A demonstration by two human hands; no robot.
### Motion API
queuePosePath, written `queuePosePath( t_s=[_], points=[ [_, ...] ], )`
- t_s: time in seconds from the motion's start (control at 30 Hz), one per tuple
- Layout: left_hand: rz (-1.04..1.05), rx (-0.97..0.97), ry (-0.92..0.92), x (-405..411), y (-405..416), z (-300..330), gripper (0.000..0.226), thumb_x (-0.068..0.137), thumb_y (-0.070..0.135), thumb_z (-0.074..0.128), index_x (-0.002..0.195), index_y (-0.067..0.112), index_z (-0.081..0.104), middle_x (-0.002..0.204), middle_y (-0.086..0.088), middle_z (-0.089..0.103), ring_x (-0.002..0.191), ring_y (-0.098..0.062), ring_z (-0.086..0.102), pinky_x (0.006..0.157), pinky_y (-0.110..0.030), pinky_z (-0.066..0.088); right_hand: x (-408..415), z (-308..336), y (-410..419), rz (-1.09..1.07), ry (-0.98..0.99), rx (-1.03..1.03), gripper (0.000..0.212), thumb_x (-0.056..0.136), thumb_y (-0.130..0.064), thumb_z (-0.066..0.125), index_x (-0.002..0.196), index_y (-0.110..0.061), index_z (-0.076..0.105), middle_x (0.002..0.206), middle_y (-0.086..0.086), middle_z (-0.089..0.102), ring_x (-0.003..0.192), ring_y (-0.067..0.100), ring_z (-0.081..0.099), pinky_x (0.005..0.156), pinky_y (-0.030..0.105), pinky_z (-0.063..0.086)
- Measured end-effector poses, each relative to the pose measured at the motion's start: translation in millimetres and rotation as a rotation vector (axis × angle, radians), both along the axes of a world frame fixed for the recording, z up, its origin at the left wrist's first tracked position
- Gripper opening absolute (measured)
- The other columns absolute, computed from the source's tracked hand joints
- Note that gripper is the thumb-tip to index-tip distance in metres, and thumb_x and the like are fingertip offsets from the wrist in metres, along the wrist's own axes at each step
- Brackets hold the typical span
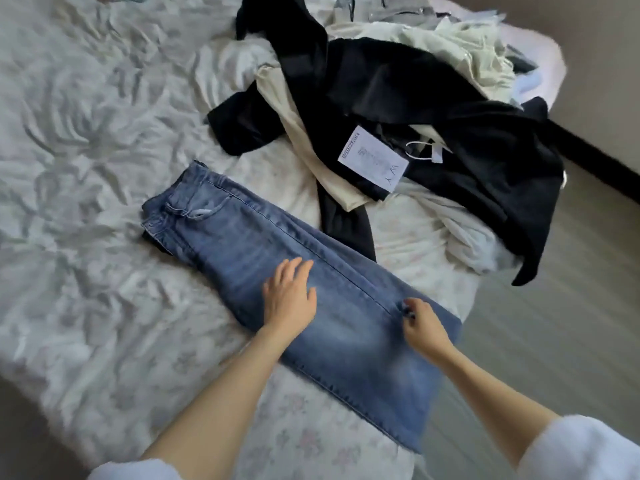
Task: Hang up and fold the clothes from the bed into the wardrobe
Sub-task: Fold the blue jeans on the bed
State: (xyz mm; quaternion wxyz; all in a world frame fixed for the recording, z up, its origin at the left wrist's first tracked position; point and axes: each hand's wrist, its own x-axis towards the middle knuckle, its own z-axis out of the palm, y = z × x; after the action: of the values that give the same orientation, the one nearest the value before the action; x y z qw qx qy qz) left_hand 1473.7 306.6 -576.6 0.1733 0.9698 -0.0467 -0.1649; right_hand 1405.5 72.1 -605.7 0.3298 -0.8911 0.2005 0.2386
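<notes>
Bed (86, 168): left hand (289, 299) flat on jeans (277, 244).

Your bed (86, 133) wears a rumpled pale sheet with a faint floral print, creased across its whole width. On it you have a pair of blue jeans (277, 258) laid flat on a diagonal, legs together, waistband toward the far left and hems running past the bed's near edge. Just beyond the jeans sits a heap of clothes (398, 98): black garments tangled with cream and white ones, a white paper tag (374, 159) lying on top.
</notes>
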Motion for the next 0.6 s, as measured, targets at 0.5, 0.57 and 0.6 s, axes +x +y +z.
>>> queuePosePath(
  t_s=[0.5,0.57,0.6],
  points=[
    [-0.628,-0.081,-0.117,33.3,-103.4,-14.8,0.015,0.094,0.02,0.05,0.087,0.015,0.062,0.083,0.004,0.054,0.082,-0.022,0.053,0.084,-0.033,0.026,-80.2,-30.0,-111.5,0.128,-0.141,-0.212,0.018,0.094,-0.014,0.044,0.077,-0.014,0.044,0.077,0.01,0.064,0.076,0.038,0.057,0.062,0.035,0.026],
    [-0.56,-0.05,-0.184,35.8,-112.5,-16.8,0.014,0.093,0.021,0.053,0.087,0.014,0.063,0.085,-0.001,0.056,0.084,-0.023,0.053,0.087,-0.035,0.026,-74.4,-28.2,-122.2,0.086,-0.192,-0.228,0.015,0.093,-0.013,0.046,0.08,-0.014,0.052,0.08,0.003,0.065,0.077,0.033,0.059,0.069,0.035,0.032],
    [-0.53,0.002,-0.18,35.9,-117.0,-20.2,0.014,0.094,0.022,0.052,0.091,0.015,0.063,0.09,-0.001,0.056,0.091,-0.023,0.052,0.093,-0.037,0.025,-69.5,-29.5,-126.1,0.078,-0.159,-0.244,0.013,0.094,-0.016,0.045,0.087,-0.017,0.056,0.089,0.001,0.064,0.085,0.028,0.06,0.074,0.034,0.032]
  ],
)
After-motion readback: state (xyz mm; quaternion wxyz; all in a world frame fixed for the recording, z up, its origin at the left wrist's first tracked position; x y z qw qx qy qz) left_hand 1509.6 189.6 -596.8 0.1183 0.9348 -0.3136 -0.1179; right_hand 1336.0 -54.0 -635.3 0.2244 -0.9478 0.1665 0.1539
